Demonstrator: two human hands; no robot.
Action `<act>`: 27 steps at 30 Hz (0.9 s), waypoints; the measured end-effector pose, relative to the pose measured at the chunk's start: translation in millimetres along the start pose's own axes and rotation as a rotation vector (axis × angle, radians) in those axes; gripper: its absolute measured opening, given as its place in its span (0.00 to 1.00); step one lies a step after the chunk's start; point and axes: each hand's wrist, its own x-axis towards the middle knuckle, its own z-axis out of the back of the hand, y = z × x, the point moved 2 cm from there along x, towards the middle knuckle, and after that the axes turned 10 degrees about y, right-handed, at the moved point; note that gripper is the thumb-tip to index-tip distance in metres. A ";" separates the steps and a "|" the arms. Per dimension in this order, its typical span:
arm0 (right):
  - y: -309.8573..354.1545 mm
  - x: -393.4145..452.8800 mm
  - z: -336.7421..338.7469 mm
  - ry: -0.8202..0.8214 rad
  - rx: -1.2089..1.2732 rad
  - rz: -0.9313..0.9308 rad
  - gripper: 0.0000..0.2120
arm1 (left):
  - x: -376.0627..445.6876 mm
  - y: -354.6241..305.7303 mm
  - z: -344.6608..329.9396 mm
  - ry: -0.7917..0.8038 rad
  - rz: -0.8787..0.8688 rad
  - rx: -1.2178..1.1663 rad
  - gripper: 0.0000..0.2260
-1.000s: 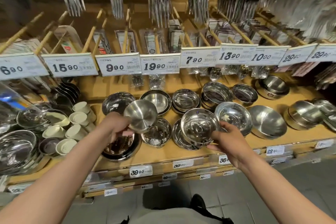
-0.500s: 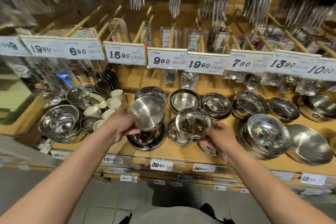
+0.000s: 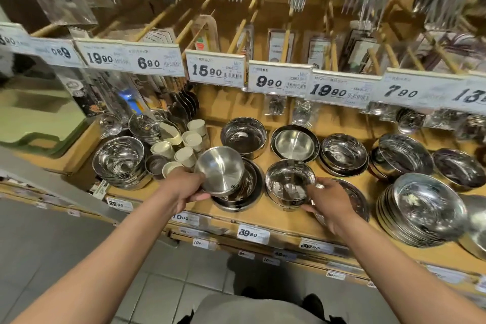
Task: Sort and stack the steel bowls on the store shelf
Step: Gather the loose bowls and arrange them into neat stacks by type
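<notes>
Above the wooden shelf [image 3: 263,214], the left hand [image 3: 181,188] grips a matte steel bowl [image 3: 219,171], tilted with its round smooth inside toward the camera, over a dark-rimmed stack [image 3: 242,192]. Just right of this stack, the right hand [image 3: 332,204] holds a shiny mirror bowl [image 3: 289,183] by its rim. Behind the stack stand more polished bowls [image 3: 293,142]. Price tags [image 3: 217,72] read 15.90, 9.90 and 19.90; the front edge label [image 3: 252,233] reads 39.90.

I note left hand [image 3: 181,187] holding tilted bowl [image 3: 219,171] above dish [image 3: 249,187]; right hand [image 3: 332,202] on bowl stack [image 3: 289,183] just right. Cups [image 3: 184,144] left; bowl row [image 3: 293,142] behind; shelf [image 3: 276,218] beneath.
</notes>
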 end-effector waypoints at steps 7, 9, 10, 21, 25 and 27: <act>-5.5 3.6 3.6 -0.021 -0.051 -0.001 0.18 | 6.3 2.4 -12.6 0.030 0.024 0.006 0.17; -6.2 2.9 3.5 -0.009 -0.032 -0.012 0.17 | 9.6 1.8 -16.2 0.035 0.021 0.014 0.17; -6.5 2.3 3.5 -0.009 -0.021 -0.018 0.16 | 11.6 1.6 -17.7 0.036 0.019 0.018 0.17; -6.9 2.7 7.1 -0.014 -0.067 -0.053 0.14 | 35.1 9.1 -20.9 -0.050 0.005 0.264 0.06; -7.8 2.6 9.2 -0.021 -0.106 -0.034 0.14 | 35.8 13.4 -21.0 -0.082 -0.037 0.401 0.07; -9.9 1.7 8.4 -0.017 -0.107 -0.029 0.14 | 32.4 15.2 -21.9 -0.134 -0.080 0.550 0.07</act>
